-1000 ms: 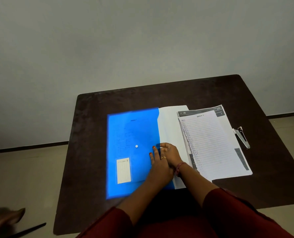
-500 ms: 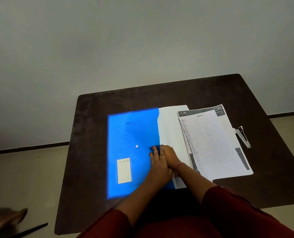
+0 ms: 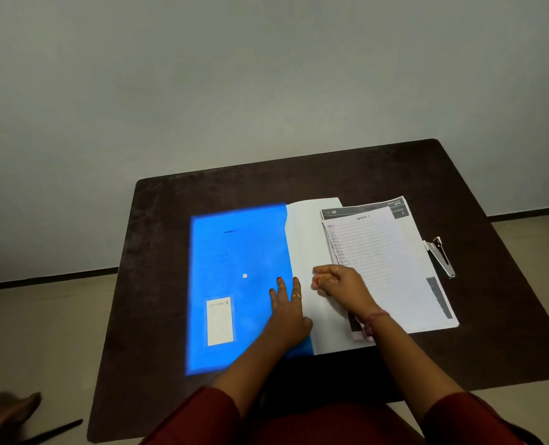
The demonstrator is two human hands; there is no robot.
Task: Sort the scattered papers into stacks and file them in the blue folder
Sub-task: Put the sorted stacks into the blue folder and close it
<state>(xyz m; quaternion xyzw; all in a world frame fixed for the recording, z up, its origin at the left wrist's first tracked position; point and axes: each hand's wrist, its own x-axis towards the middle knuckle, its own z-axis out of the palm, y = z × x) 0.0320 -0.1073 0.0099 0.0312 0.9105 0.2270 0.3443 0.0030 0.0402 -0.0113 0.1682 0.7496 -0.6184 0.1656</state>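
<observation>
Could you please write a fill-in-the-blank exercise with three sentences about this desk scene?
1. The left hand presses flat on the ____ plastic folder.
2. The metal stapler lies to the ____ of the lined paper stack.
3. The right hand has its fingers ____ above the blank white sheet.

Missing words: blue; right; curled

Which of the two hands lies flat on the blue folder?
The left hand does: its straight fingers press on the blue folder near its right edge. The right hand is curled, over the white paper beside the folder.
</observation>
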